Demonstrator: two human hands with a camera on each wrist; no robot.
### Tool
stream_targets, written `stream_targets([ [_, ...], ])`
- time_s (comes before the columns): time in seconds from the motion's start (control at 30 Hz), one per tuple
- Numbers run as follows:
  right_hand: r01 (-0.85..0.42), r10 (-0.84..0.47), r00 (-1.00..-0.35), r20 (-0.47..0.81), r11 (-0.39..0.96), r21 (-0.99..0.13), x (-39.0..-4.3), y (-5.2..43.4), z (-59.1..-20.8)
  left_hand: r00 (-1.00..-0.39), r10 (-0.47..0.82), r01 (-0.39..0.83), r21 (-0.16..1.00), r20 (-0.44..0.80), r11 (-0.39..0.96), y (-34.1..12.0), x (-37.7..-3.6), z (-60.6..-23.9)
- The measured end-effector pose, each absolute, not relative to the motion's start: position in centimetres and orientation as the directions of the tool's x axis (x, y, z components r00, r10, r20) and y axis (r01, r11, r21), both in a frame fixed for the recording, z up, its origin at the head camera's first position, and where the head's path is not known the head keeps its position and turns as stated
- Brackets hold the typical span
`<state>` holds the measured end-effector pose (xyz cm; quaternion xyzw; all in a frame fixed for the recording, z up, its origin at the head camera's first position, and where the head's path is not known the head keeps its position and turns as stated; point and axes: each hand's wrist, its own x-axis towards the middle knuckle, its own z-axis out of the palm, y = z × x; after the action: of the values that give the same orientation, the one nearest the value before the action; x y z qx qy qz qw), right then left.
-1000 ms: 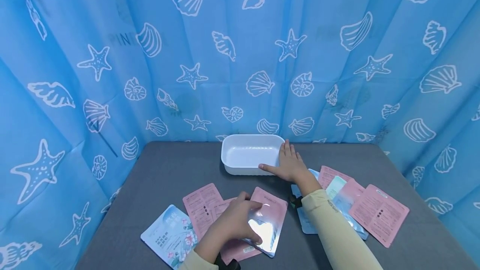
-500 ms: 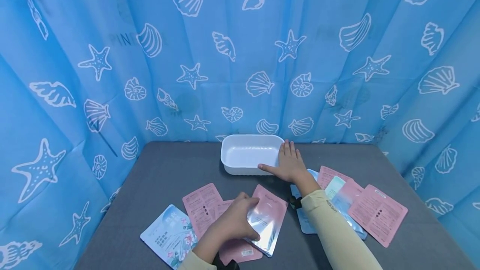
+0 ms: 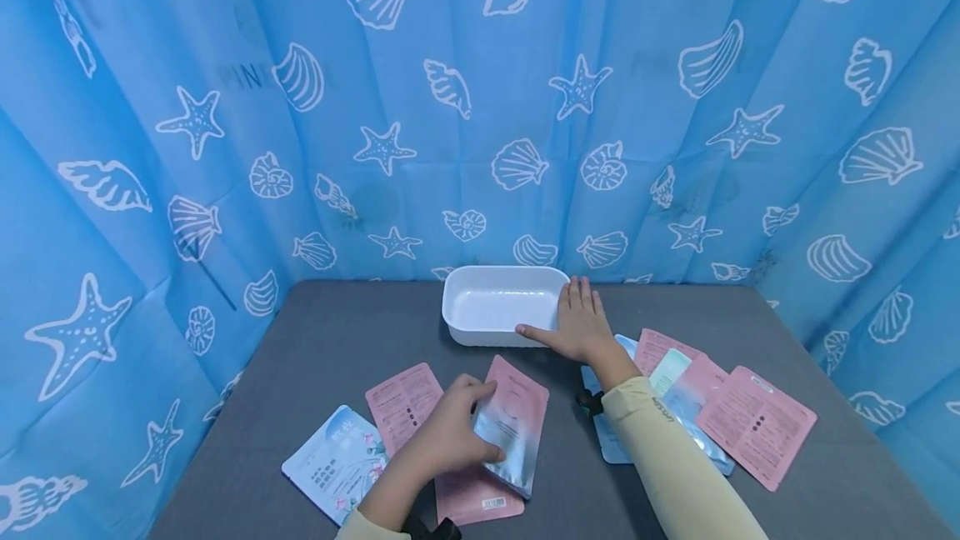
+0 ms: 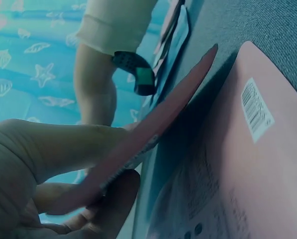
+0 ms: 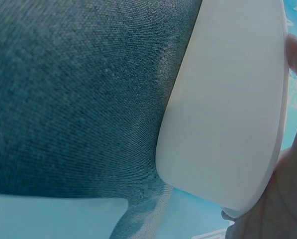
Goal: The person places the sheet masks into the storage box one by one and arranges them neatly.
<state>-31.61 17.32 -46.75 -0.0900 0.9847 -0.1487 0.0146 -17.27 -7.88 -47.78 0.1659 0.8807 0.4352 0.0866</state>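
Left hand [image 3: 453, 425]: from my remote station I find thumb and fingers clamped on the pink-and-silver packet [image 3: 517, 415], which is tilted, with a visible gap over the barcode packet [image 3: 476, 504] in the left wrist view. Change noted: against 1 second ago, the pink-and-silver packet has shifted towards 10 o'clock. Whether its far corner touches the table [image 3: 337, 327] I cannot tell. My judgement: it is parted from the barcode packet and under the hand's control, so the pick-up is largely achieved; its thin, slick face may bend or slip in the pinch.

Right hand [image 3: 579, 332]: no shift found. Its fingers lie straight and close to each other along the 3 o'clock end of the white box [image 3: 487, 338], thumb apart on the near rim; I read this as steadying. The white box sits at 12 o'clock from the held packet, not touching it. A blue packet [image 3: 330, 465] lies at 8 o'clock from the left hand; further pink packets [image 3: 757, 427] lie at 4 o'clock from the right hand
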Motion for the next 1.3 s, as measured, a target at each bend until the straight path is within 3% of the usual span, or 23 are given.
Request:
stream_targets([
  [0.4,-0.174,-0.184,-0.983,0.000,0.928,-0.328,-31.8,17.7,-47.2,-0.951,0.295,0.235,0.836,0.092,0.495,-11.1,-17.1,-45.8],
  [0.57,-0.180,-0.188,-0.982,0.007,0.928,-0.327,-31.7,17.6,-47.0,-0.975,0.190,0.193,0.857,0.114,0.478,-12.9,-17.3,-44.7],
  [0.7,-0.185,-0.192,-0.981,0.011,0.926,-0.329,-31.8,17.4,-47.0,-0.984,0.128,0.165,0.908,0.124,0.386,-14.6,-17.7,-44.2],
  [0.83,-0.180,-0.186,-0.982,0.012,0.929,-0.324,-31.9,17.5,-47.3,-0.983,0.128,0.170,0.925,0.133,0.341,-15.8,-18.5,-44.0],
  [1.3,-0.178,-0.184,-0.983,0.009,0.934,-0.310,-32.0,17.6,-47.5,-0.987,0.128,0.137,0.911,0.094,0.390,-15.6,-22.3,-43.6],
])
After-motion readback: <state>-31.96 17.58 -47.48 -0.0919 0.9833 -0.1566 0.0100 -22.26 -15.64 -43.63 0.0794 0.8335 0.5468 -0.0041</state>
